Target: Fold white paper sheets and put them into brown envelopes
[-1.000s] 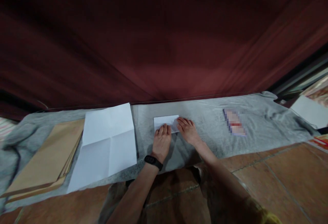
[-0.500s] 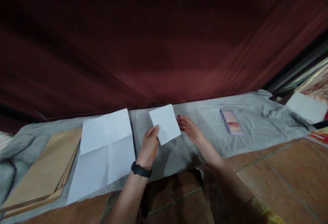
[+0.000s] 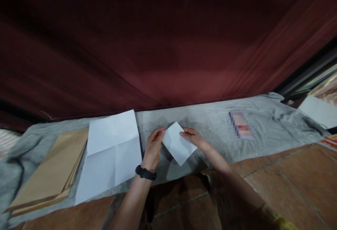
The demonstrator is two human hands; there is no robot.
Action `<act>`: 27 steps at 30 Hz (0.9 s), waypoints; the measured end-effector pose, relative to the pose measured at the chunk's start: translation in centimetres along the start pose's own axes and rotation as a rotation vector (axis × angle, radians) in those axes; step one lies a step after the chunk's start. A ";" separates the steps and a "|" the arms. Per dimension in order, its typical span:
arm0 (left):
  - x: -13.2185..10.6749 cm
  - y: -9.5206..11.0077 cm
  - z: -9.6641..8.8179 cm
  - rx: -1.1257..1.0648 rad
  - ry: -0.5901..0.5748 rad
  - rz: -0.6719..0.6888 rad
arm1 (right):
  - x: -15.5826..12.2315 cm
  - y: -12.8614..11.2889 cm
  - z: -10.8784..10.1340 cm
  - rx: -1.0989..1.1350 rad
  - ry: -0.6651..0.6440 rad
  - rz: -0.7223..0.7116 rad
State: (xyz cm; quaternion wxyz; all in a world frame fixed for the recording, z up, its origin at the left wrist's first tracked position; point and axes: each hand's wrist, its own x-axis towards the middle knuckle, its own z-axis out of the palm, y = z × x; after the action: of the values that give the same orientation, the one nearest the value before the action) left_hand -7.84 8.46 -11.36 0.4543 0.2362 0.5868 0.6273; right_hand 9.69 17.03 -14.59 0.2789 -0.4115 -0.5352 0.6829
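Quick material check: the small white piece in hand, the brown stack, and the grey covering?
Small white piece: likely matte paper; thin, crisp-edged, no gloss.
Brown stack: probably kraft paper, dull-surfaced, with thin layered edges; thin card is possible.
Grey covering: fabric, perhaps plush; soft wrinkles and a mottled surface show.
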 end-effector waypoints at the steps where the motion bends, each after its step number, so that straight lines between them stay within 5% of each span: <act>1: 0.2 0.1 -0.2 0.067 -0.014 0.036 | -0.1 0.0 -0.2 -0.018 -0.040 0.011; 6: 0.7 -0.1 -0.5 0.432 -0.186 0.124 | -0.7 0.1 -0.6 -0.078 -0.177 0.038; 11: 0.0 0.1 0.1 0.745 -0.209 0.292 | -1.2 -0.2 -0.7 -0.128 -0.264 0.066; 18: 0.1 2.1 -1.3 0.708 0.021 0.408 | -1.7 -1.0 -1.6 0.073 -0.068 0.027; 22: 0.2 2.5 -1.9 0.600 0.126 0.402 | -2.4 -0.9 -1.0 0.234 -0.121 0.134; 27: -0.2 2.1 -1.4 0.456 0.143 0.327 | -3.0 -0.4 0.6 0.174 -0.179 0.187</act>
State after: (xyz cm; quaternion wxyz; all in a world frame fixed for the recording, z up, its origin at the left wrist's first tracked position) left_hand -9.56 7.79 -9.56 0.2398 0.3788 0.6975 0.5590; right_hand 10.67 14.38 -13.31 0.1999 -0.3714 -0.4558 0.7838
